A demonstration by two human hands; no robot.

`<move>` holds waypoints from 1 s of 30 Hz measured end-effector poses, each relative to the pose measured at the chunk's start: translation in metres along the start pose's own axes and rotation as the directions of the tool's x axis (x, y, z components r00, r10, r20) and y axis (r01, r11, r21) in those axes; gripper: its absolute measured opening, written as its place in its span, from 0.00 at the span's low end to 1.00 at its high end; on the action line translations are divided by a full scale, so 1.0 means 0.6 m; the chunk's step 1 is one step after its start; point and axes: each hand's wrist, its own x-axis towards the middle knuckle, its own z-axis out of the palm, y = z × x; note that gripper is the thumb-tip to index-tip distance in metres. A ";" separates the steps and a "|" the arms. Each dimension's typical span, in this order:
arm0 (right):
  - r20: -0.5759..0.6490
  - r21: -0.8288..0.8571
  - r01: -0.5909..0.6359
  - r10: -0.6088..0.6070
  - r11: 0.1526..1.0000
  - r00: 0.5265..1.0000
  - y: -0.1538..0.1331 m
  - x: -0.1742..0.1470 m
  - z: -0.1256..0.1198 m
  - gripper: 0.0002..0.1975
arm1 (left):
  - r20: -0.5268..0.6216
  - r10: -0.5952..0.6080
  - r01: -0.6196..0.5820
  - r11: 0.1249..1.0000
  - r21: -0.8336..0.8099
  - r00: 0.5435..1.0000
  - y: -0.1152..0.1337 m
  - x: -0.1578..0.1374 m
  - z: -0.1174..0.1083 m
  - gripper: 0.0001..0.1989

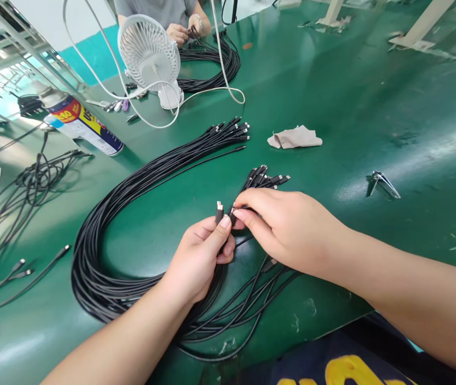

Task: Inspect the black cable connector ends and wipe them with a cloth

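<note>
My left hand (202, 251) is closed around a few black USB cables, their connector ends (220, 213) sticking up past the thumb. Thumb and forefinger of my right hand (288, 227) pinch a cable connector (232, 215) right beside the left thumb. Behind my right hand lies a cluster of black cable plugs (262, 176). A thick curved bundle of black cables (103, 224) sweeps round to the left, its other plug ends (236, 131) fanned out farther back. Loose cables (248, 315) run beneath my wrists toward the table's near edge.
On the green table (352, 107) are a beige cloth (295, 137), a nail clipper (382, 184), a white fan (150, 56), a spray can (85, 123) and tangled cables (35, 182) at left. Across the table, a person's hands (185, 33) hold cable beside another coil (228, 59).
</note>
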 end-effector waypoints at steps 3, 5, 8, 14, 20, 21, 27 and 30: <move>0.056 0.212 -0.072 0.061 0.975 0.997 0.005 0.007 -0.008 0.10 | 0.040 -0.001 0.000 1.000 0.021 0.999 0.000 -0.002 -0.002 0.13; 0.060 0.288 -0.042 0.026 0.957 0.998 0.008 0.009 -0.012 0.10 | 0.053 0.011 -0.013 0.999 0.046 0.999 0.001 -0.003 -0.004 0.13; 0.034 0.277 0.007 -0.017 0.961 0.999 0.012 0.010 -0.016 0.10 | 0.032 0.026 -0.026 1.000 0.008 0.999 0.006 -0.002 -0.009 0.11; 0.074 0.252 -0.029 0.011 0.967 0.997 0.026 0.015 -0.014 0.11 | 0.051 -0.050 0.060 0.973 -0.223 0.997 0.019 0.006 -0.023 0.11; 0.164 0.258 -0.119 0.078 0.959 0.983 0.026 0.019 -0.012 0.12 | 0.157 -0.102 0.123 0.984 -0.129 0.982 0.023 0.002 -0.015 0.13; 0.146 0.239 -0.127 0.094 0.963 0.985 0.024 0.019 -0.012 0.12 | 0.152 -0.104 0.118 0.989 -0.088 0.983 0.022 0.001 -0.014 0.13; 0.091 0.420 -0.194 0.171 0.886 0.981 0.011 0.017 -0.008 0.09 | 0.144 -0.097 0.090 0.994 0.057 0.985 0.007 0.003 -0.017 0.13; 0.159 0.537 -0.247 0.191 0.807 0.969 0.008 0.020 -0.007 0.08 | 0.177 -0.099 0.090 0.994 0.060 0.979 0.006 0.003 -0.020 0.11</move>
